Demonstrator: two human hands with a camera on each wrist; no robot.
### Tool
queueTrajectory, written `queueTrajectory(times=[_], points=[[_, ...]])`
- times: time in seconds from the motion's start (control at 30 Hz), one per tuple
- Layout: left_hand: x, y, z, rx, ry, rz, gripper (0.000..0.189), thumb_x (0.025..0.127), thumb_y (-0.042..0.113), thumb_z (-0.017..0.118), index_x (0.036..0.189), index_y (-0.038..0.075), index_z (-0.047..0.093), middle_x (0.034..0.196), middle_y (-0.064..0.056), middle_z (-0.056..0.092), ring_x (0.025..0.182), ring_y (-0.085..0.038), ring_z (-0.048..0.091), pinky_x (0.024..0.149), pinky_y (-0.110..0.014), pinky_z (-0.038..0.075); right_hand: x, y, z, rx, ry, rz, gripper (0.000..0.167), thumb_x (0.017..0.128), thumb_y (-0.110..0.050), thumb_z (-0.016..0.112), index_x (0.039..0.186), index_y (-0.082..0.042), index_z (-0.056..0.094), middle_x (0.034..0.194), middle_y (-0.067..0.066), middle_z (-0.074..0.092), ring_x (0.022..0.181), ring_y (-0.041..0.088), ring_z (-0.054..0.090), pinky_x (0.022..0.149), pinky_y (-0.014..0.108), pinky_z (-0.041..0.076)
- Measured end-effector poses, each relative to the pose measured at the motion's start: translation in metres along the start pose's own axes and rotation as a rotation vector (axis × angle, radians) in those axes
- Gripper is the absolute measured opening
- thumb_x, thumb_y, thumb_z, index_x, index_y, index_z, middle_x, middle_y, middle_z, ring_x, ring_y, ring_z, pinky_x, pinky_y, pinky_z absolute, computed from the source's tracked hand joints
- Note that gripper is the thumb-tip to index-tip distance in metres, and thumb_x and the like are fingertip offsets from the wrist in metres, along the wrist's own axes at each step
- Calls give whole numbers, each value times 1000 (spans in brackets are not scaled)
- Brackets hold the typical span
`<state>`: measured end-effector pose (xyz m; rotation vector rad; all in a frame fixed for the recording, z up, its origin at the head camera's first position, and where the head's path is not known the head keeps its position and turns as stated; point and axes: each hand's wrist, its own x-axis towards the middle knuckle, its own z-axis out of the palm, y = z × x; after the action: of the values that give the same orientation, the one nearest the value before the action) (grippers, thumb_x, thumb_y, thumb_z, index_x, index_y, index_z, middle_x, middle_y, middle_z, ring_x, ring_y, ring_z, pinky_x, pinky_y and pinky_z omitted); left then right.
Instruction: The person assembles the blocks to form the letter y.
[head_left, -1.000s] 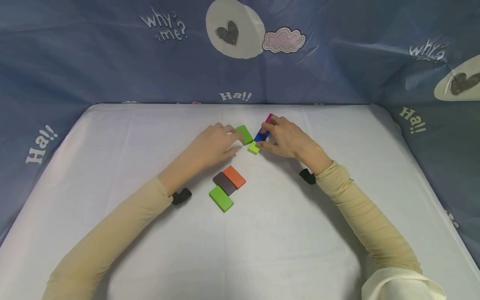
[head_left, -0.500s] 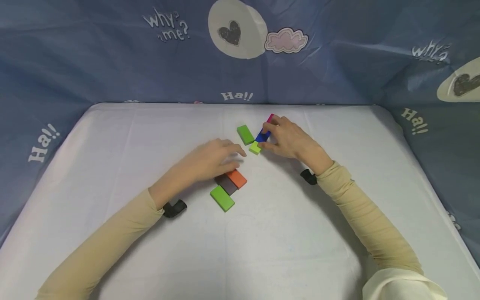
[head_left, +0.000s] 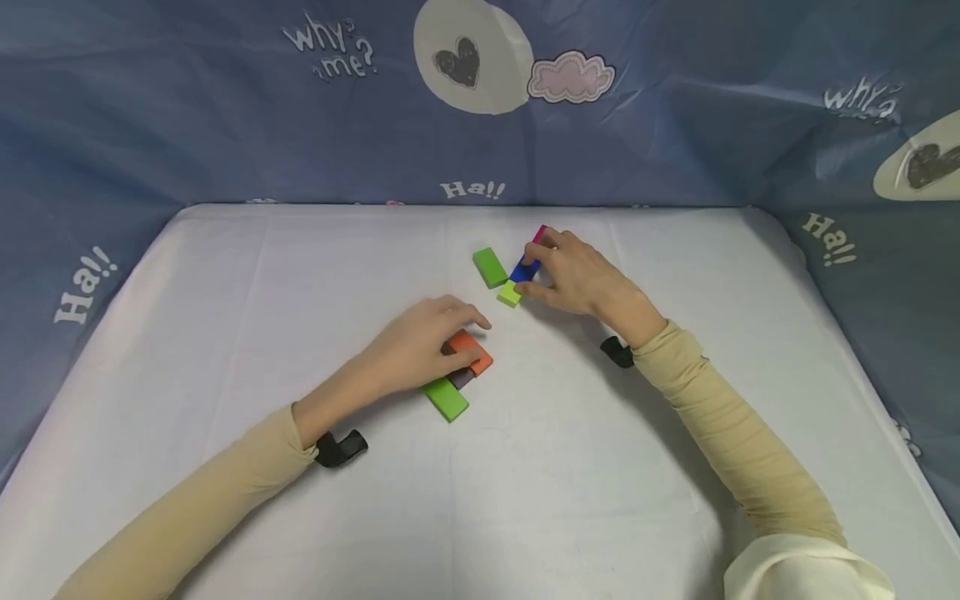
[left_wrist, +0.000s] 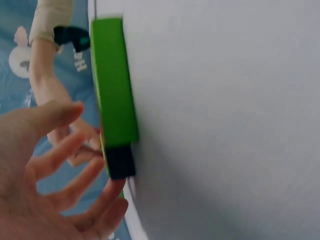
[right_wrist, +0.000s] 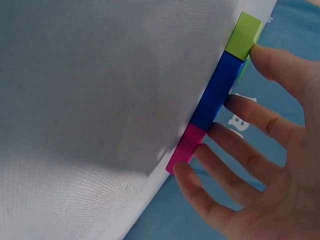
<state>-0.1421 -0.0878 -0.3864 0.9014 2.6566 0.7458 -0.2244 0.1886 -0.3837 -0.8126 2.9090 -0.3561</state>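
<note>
My left hand (head_left: 416, 343) is over a cluster of rectangular blocks, its thumb across the orange block (head_left: 463, 341). Part of the dark block (head_left: 461, 378) shows under it, beside a green block (head_left: 447, 401). In the left wrist view, the fingers are loosely bent near the end of the dark block (left_wrist: 120, 163), and the thumb stays apart from them. My right hand (head_left: 581, 273) rests its fingertips along a row. There, the thumb touches a small yellow-green block (right_wrist: 244, 36), and the fingers touch the blue block (right_wrist: 216, 95) and pink block (right_wrist: 187, 146).
Another green block (head_left: 490, 267) lies left of the right hand's row, its near corner close to the yellow-green block. A white cloth covers the table (head_left: 570, 467). A blue printed curtain (head_left: 315, 142) rises behind the far edge. Black straps (head_left: 341, 449) sit at both wrists.
My left hand has moved from beside the far green block toward me, over the orange and dark blocks. The right hand stays at its row. The blocks appear unmoved.
</note>
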Motion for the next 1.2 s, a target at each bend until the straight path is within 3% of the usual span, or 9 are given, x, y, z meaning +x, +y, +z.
queueTrajectory(times=[0.17, 0.4, 0.6, 0.9, 1.2], points=[[-8, 9, 10, -24, 76, -107, 46, 97, 35, 81, 138, 19, 69, 138, -10, 68, 116, -29, 65, 94, -42, 58, 0, 0, -1, -8, 6, -5, 42, 99, -42, 76, 124, -10, 71, 128, 15, 64, 109, 34, 61, 94, 48, 55], [-11, 17, 19, 47, 126, -190, 62, 93, 48, 82, 142, 17, 63, 129, -15, 67, 108, -33, 59, 77, -35, 50, 1, 0, -2, -5, 1, -3, 42, 99, -43, 76, 125, -10, 70, 129, 15, 63, 109, 34, 60, 96, 48, 54], [-11, 16, 23, 119, 137, -184, 69, 89, 50, 85, 142, 12, 61, 115, -15, 69, 99, -31, 57, 73, -32, 47, 1, 0, -2, 0, -8, 7, 43, 99, -44, 75, 126, -10, 70, 132, 15, 63, 112, 34, 60, 97, 49, 54], [-4, 14, 17, 20, 112, -164, 64, 89, 37, 85, 136, -1, 65, 117, -15, 71, 102, -29, 62, 83, -37, 57, 1, 0, -1, 1, -21, 11, 43, 100, -44, 75, 127, -11, 69, 130, 15, 63, 112, 34, 60, 96, 48, 54], [3, 11, 13, 7, 85, -181, 65, 90, 37, 84, 141, 1, 64, 125, -14, 70, 107, -28, 62, 89, -39, 59, 1, 0, -1, 4, -17, 17, 43, 99, -44, 76, 126, -11, 70, 128, 14, 63, 110, 34, 59, 95, 48, 54]])
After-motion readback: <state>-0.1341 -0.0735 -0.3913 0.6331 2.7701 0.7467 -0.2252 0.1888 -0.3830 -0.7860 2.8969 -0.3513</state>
